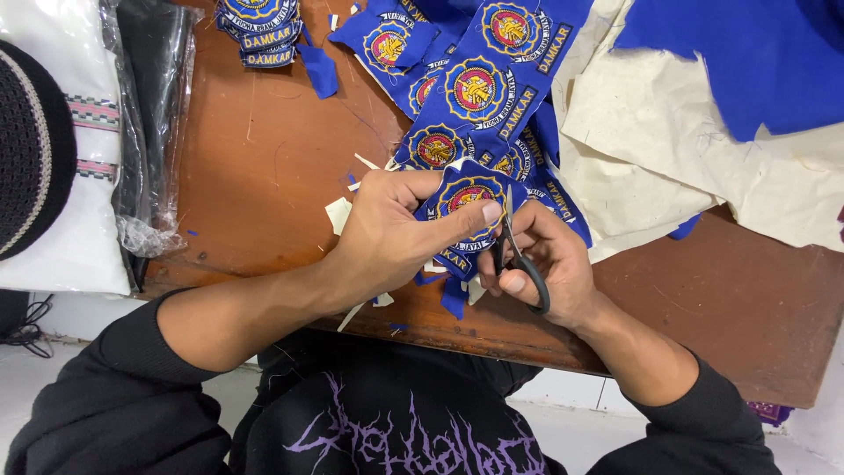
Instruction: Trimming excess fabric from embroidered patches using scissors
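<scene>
My left hand (396, 233) grips a blue embroidered patch (462, 198) with a round red and yellow emblem, thumb pressed on its right edge. My right hand (549, 259) holds small black-handled scissors (514, 246), their blades pointing up against the patch's right edge. Both hands work above the near edge of a brown wooden table (264, 167). A strip of uncut blue patches (479, 88) runs from the held patch toward the far side.
A small stack of cut patches (259, 26) lies at the far left. Cream backing fabric (668, 149) and blue cloth (756, 53) cover the right. White and blue offcuts (338, 214) litter the table. A plastic-wrapped white garment (79, 132) sits on the left.
</scene>
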